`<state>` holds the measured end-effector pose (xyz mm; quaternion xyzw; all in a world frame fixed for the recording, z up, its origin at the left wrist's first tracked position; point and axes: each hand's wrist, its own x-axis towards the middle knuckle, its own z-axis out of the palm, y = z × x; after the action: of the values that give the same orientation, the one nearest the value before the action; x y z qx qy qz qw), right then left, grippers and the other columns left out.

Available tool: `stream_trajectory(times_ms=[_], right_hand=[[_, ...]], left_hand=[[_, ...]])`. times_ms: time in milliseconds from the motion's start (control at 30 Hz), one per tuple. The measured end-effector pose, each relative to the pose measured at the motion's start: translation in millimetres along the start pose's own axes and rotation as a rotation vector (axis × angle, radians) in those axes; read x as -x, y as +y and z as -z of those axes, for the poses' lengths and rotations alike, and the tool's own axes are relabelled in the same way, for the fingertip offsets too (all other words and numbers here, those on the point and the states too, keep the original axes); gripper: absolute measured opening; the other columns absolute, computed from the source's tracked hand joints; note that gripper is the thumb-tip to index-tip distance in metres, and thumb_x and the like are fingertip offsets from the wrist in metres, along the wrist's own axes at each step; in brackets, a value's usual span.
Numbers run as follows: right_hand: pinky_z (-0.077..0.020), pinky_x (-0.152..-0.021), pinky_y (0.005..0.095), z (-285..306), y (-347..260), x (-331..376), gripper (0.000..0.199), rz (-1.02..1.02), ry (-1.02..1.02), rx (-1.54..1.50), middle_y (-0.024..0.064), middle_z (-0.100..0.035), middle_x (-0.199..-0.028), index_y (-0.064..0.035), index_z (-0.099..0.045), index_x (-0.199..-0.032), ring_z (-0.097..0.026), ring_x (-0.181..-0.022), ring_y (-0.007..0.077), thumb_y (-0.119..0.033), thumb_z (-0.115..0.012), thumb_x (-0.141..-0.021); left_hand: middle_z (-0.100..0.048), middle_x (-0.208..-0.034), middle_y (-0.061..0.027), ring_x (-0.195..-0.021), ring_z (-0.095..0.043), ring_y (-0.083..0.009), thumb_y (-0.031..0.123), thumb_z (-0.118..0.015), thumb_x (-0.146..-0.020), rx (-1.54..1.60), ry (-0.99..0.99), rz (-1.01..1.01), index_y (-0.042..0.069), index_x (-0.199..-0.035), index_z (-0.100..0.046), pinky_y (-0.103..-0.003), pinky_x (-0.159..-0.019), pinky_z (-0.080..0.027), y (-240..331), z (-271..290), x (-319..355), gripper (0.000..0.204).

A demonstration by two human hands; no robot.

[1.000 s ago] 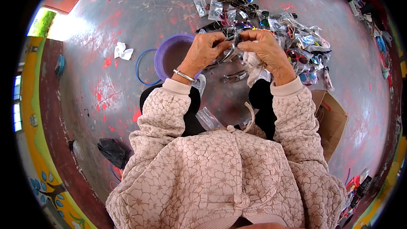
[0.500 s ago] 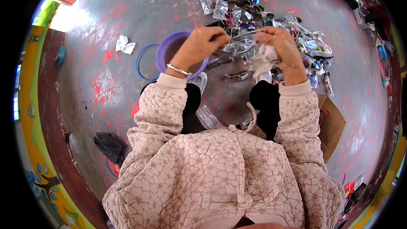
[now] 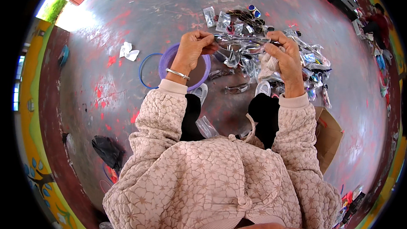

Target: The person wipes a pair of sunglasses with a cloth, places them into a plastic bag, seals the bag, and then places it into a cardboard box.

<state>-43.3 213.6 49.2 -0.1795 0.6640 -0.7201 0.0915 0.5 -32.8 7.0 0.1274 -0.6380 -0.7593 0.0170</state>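
Observation:
My left hand (image 3: 196,48) pinches one end of a pair of glasses (image 3: 243,41), shiny and thin-framed, stretched level between both hands. At the other end the thumb and fingers of my right hand (image 3: 287,57) are closed on it. A crumpled pale cloth (image 3: 268,65) hangs from under my right fingers. The glasses partly merge with the glossy pile behind them, so their outline is hard to read. Below and beyond lies a heap of sunglasses (image 3: 243,19), many in clear plastic sleeves (image 3: 223,22).
A purple basin (image 3: 163,65) stands on the floor behind my left wrist, beside a blue hoop (image 3: 142,70). White crumpled paper (image 3: 128,51) lies further left. An open cardboard box (image 3: 330,138) is by my right elbow, a black bag (image 3: 108,149) at left. Another person (image 3: 377,23) sits far right.
My hands have drawn slightly apart, with the glasses now spread level between them. The right hand has turned, and the cloth has bunched up under its fingers. The view has shifted a little.

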Motion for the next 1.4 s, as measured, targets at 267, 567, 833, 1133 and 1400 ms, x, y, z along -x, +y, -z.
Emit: stream_trajectory(times_ms=[267,567,833,1133,1400], right_hand=[[-0.0412,-0.065,0.0211,2.4,-2.2,-0.6,0.014,0.209,0.017,0.189,0.0031,-0.058,-0.087,0.0005,-0.060,-0.082,-0.053,-0.073,0.0084,-0.004,-0.065,-0.070],[-0.0471,-0.055,0.0239,82.9,3.3,-13.7,0.008,0.117,0.502,-0.456,0.0106,-0.061,-0.081,0.0008,-0.059,-0.082,-0.056,-0.058,0.0136,-0.005,-0.060,-0.076],[-0.0366,-0.046,0.0255,106.4,20.8,-9.6,0.022,-0.060,0.161,-1.025,0.0095,-0.054,-0.068,0.0054,-0.054,-0.086,-0.046,-0.050,0.0140,-0.016,-0.058,-0.083],[-0.0323,-0.042,0.0306,81.6,11.6,-8.2,0.033,-0.293,0.209,-1.113,0.0065,-0.046,-0.051,-0.0093,-0.048,-0.056,-0.045,-0.046,0.0182,-0.024,-0.058,-0.085],[-0.0379,-0.036,0.0303,69.7,16.3,-7.6,0.019,-0.309,0.109,-0.846,0.0078,-0.056,-0.057,-0.0071,-0.054,-0.066,-0.052,-0.042,0.0194,-0.017,-0.066,-0.077]], left_hand=[[-0.063,-0.073,-0.0112,-0.061,-0.061,-0.0135,-0.001,-0.057,-0.080,-0.383,0.422,-0.345,-0.004,-0.088,-0.057,-0.022,-0.051,-0.047,4.1,9.3,-1.2,0.008],[-0.058,-0.066,-0.0067,-0.052,-0.052,-0.0101,-0.001,-0.053,-0.081,-0.066,0.688,-0.406,-0.006,-0.099,-0.052,-0.021,-0.045,-0.041,6.2,43.1,-11.7,0.019],[-0.058,-0.066,-0.0062,-0.054,-0.053,-0.0102,0.000,-0.050,-0.082,-0.246,0.541,-0.343,-0.004,-0.100,-0.055,-0.023,-0.047,-0.044,-10.8,10.4,-16.6,0.019],[-0.061,-0.069,-0.0140,-0.060,-0.060,-0.0220,0.006,-0.054,-0.076,-0.848,-0.681,-0.189,0.001,-0.097,-0.060,-0.030,-0.059,-0.048,-100.7,-37.0,15.8,0.022],[-0.061,-0.097,-0.0193,-0.092,-0.059,-0.0340,0.015,-0.063,-0.071,-1.155,-0.473,-0.396,0.005,-0.113,-0.053,-0.040,-0.077,-0.046,-77.9,-47.3,21.4,0.044]])
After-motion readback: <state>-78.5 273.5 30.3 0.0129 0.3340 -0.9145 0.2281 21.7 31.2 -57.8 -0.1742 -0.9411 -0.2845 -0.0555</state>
